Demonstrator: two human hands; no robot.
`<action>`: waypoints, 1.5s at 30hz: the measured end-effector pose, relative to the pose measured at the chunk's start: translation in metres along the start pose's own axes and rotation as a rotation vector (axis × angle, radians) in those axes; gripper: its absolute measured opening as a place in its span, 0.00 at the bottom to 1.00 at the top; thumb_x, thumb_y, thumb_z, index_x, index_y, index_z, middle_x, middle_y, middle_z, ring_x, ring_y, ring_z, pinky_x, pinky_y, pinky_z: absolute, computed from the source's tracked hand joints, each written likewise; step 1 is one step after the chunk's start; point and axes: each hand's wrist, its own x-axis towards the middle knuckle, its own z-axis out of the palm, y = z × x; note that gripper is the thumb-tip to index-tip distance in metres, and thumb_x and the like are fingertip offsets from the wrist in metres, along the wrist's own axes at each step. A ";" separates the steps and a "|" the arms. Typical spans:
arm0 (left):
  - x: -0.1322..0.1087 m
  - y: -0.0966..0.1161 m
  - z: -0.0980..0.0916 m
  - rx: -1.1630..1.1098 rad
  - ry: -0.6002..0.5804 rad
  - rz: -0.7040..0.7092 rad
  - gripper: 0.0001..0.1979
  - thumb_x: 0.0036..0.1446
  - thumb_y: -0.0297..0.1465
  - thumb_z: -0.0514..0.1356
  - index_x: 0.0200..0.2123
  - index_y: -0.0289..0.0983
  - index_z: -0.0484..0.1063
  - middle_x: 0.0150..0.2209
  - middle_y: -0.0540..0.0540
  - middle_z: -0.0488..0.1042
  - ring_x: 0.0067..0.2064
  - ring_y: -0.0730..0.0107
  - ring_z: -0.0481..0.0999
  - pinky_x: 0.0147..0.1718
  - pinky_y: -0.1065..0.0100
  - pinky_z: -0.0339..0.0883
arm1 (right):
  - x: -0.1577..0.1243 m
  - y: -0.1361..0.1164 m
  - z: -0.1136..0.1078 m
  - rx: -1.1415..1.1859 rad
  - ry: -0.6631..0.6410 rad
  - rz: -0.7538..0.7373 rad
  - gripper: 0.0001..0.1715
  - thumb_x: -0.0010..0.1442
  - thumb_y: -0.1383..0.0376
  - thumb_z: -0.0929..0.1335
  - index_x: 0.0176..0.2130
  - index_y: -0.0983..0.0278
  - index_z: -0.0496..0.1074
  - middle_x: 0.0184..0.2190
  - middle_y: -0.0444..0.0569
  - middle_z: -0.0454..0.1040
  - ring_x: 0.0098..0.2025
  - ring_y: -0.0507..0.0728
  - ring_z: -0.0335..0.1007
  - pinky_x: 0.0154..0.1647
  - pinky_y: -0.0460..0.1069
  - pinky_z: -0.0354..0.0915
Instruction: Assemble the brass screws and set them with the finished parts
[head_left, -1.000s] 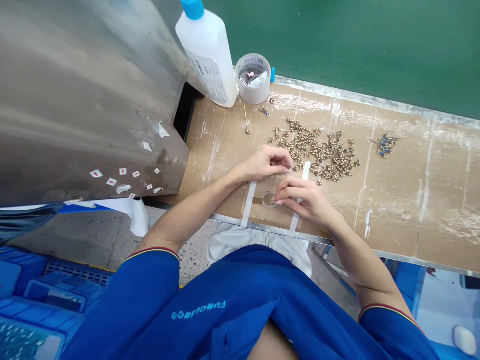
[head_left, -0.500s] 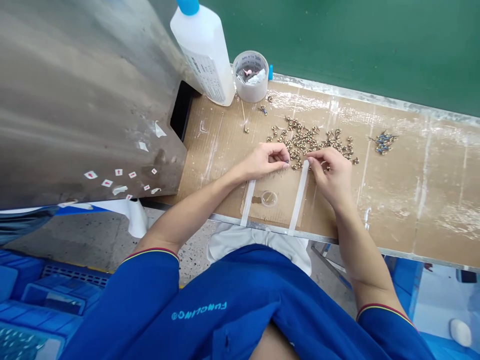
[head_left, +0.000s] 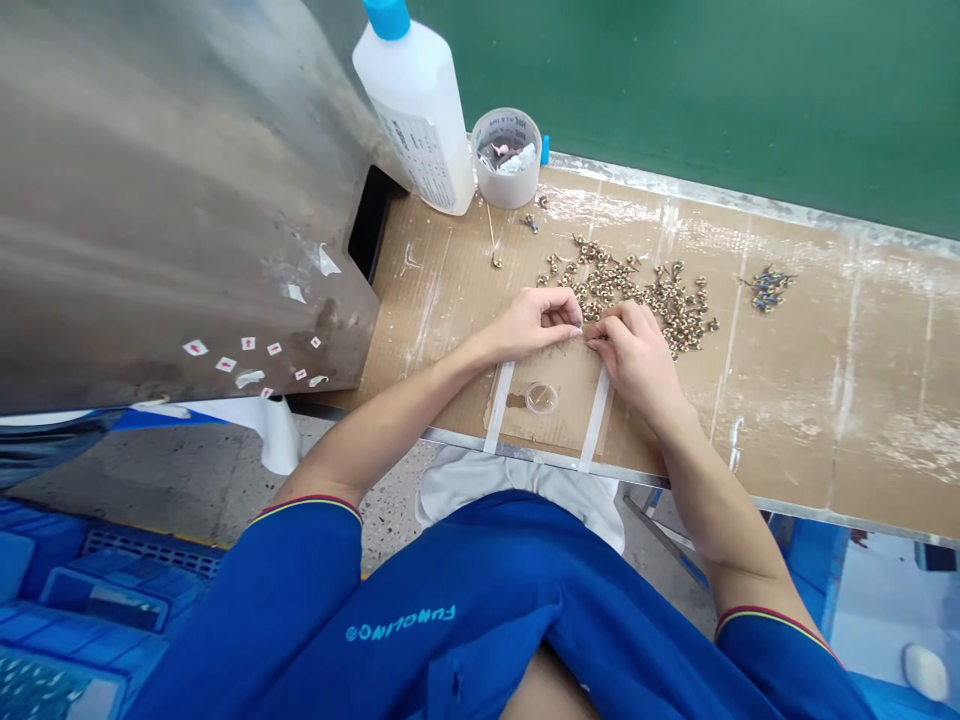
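My left hand [head_left: 541,318] is closed in a pinch, with a tiny bluish-dark part [head_left: 578,325] showing at its fingertips. My right hand [head_left: 634,350] is pinched too, its fingertips close beside the left ones; whatever they hold is too small to make out. Just beyond both hands spreads a pile of small brass-coloured round parts [head_left: 611,277], some with thin dark leads. On the near side, between two white tape strips, a small clear round dish [head_left: 541,398] holds something thin and gold-coloured.
A white bottle [head_left: 420,115] with a blue cap stands at the back left, beside a tape roll [head_left: 508,185] filled with scraps. A smaller heap of blue and dark parts [head_left: 770,288] lies to the right. A metal panel [head_left: 187,200] walls off the left side.
My right hand has moved left and its fingertips now come up close to the left hand's. The left hand holds nearly the same pose. The view has shifted slightly.
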 end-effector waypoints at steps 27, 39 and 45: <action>-0.001 0.006 -0.002 0.135 0.024 -0.022 0.12 0.54 0.38 0.63 0.33 0.34 0.75 0.29 0.47 0.74 0.31 0.73 0.71 0.30 0.73 0.65 | 0.008 -0.003 -0.004 0.838 0.087 0.342 0.07 0.61 0.60 0.74 0.38 0.60 0.76 0.36 0.48 0.79 0.38 0.56 0.77 0.42 0.52 0.75; 0.005 0.013 -0.002 0.284 0.111 -0.122 0.14 0.48 0.44 0.66 0.33 0.40 0.77 0.30 0.48 0.80 0.30 0.65 0.76 0.28 0.68 0.71 | 0.026 0.001 -0.007 0.987 0.046 0.476 0.05 0.61 0.74 0.73 0.37 0.64 0.78 0.36 0.43 0.81 0.39 0.50 0.77 0.48 0.46 0.72; 0.005 0.012 0.002 0.317 0.183 -0.128 0.15 0.47 0.45 0.64 0.31 0.41 0.78 0.27 0.51 0.79 0.27 0.69 0.74 0.26 0.70 0.69 | 0.028 -0.003 -0.010 1.036 0.055 0.504 0.05 0.63 0.74 0.72 0.37 0.64 0.79 0.37 0.43 0.81 0.43 0.51 0.76 0.50 0.47 0.71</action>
